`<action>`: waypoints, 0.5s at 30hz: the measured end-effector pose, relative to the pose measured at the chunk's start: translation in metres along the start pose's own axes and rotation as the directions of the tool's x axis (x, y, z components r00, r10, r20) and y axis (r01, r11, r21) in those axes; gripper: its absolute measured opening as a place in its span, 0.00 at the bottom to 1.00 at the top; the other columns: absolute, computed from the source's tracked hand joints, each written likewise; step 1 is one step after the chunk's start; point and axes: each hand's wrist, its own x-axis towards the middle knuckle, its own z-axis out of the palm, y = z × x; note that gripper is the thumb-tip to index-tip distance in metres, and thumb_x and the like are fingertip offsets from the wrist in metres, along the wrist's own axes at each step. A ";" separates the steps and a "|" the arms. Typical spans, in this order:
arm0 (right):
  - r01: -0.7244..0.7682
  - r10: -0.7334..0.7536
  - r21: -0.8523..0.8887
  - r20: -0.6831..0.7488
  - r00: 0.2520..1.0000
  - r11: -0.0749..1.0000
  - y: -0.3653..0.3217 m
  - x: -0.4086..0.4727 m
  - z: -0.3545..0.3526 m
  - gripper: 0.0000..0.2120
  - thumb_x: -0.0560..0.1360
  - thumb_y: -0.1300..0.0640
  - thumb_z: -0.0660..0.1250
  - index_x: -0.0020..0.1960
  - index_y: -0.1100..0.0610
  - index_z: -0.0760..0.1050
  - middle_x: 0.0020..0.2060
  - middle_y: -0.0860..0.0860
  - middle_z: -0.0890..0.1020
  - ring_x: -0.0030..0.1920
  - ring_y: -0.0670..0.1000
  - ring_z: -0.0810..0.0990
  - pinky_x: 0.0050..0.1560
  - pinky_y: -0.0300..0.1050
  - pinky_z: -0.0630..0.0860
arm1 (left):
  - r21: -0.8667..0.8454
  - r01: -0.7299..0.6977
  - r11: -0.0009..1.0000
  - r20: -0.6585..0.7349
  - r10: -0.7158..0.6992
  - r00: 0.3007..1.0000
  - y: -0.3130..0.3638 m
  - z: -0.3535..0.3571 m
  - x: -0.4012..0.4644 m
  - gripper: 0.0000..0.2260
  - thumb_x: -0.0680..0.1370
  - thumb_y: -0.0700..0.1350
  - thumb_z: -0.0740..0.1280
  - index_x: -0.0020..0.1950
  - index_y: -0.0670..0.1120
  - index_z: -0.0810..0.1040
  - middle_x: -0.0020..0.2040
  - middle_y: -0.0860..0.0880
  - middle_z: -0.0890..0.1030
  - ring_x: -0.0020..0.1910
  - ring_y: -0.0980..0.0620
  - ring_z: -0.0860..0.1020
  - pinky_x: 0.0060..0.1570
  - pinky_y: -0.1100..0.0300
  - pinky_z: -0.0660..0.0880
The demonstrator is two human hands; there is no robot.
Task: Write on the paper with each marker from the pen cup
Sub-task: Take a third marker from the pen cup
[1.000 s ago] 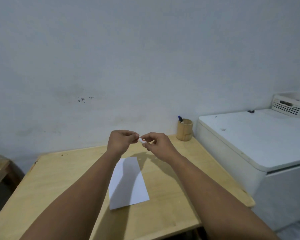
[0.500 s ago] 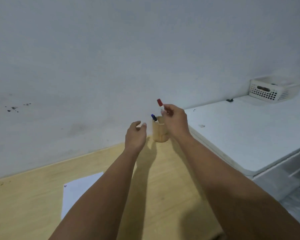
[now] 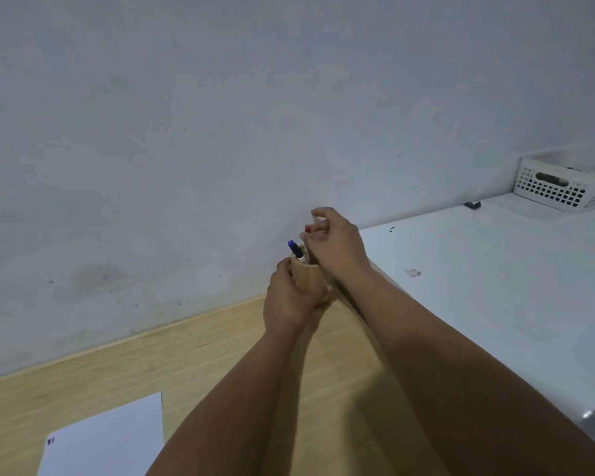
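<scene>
The wooden pen cup (image 3: 309, 277) stands at the table's back edge by the wall. My left hand (image 3: 287, 300) is wrapped around its side. My right hand (image 3: 337, 246) is over the cup's mouth, fingers pinched on a red-capped marker (image 3: 307, 229) whose cap peeks out to the left of my fingers; its body is hidden by my hand. A blue-capped marker (image 3: 293, 249) leans out of the cup on the left. The white paper (image 3: 107, 441) lies at the lower left, with a small dark mark near its corner.
The wooden table (image 3: 193, 365) runs along a grey wall. A white cabinet top (image 3: 495, 280) adjoins the table on the right and stands higher, carrying a white plastic basket (image 3: 557, 188) at the back and a small dark object (image 3: 472, 204).
The view has swung right, away from the paper. My right hand lowered the red-capped marker down to the cup's mouth, and my left hand went from open beside the cup to gripping it.
</scene>
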 end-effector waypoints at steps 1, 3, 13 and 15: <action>0.051 -0.053 -0.064 -0.026 0.998 0.997 0.001 -0.003 0.002 0.17 0.78 0.47 0.74 0.66 0.47 0.79 0.56 0.46 0.86 0.55 0.49 0.86 0.61 0.52 0.82 | 0.014 0.001 1.000 -0.011 -0.001 1.000 -0.001 0.002 0.000 0.35 0.69 0.55 0.81 0.72 0.53 0.71 0.61 0.55 0.80 0.54 0.55 0.78 0.52 0.52 0.80; 0.150 -0.167 -0.193 -0.076 0.983 0.970 0.004 -0.009 0.007 0.11 0.77 0.41 0.71 0.55 0.45 0.80 0.48 0.43 0.84 0.50 0.49 0.84 0.59 0.55 0.79 | 0.035 0.012 0.999 -0.025 -0.011 1.000 -0.002 0.002 0.001 0.30 0.70 0.53 0.79 0.69 0.53 0.73 0.59 0.54 0.82 0.53 0.54 0.81 0.50 0.52 0.81; 0.142 -0.156 -0.252 -0.037 0.987 0.957 0.003 -0.015 0.009 0.12 0.82 0.44 0.69 0.57 0.49 0.86 0.52 0.46 0.85 0.53 0.53 0.84 0.61 0.57 0.78 | 0.094 0.011 0.996 0.017 -0.012 1.000 0.007 -0.004 -0.002 0.27 0.74 0.50 0.77 0.70 0.51 0.72 0.57 0.56 0.80 0.52 0.52 0.79 0.47 0.57 0.74; 0.163 -0.179 -0.122 -0.137 0.974 0.979 -0.010 -0.018 -0.004 0.12 0.82 0.44 0.69 0.57 0.50 0.85 0.49 0.45 0.87 0.51 0.53 0.85 0.59 0.59 0.81 | 0.104 -0.009 0.995 0.047 0.005 0.999 0.011 -0.010 -0.006 0.31 0.72 0.50 0.79 0.71 0.50 0.71 0.56 0.57 0.77 0.54 0.53 0.78 0.49 0.58 0.73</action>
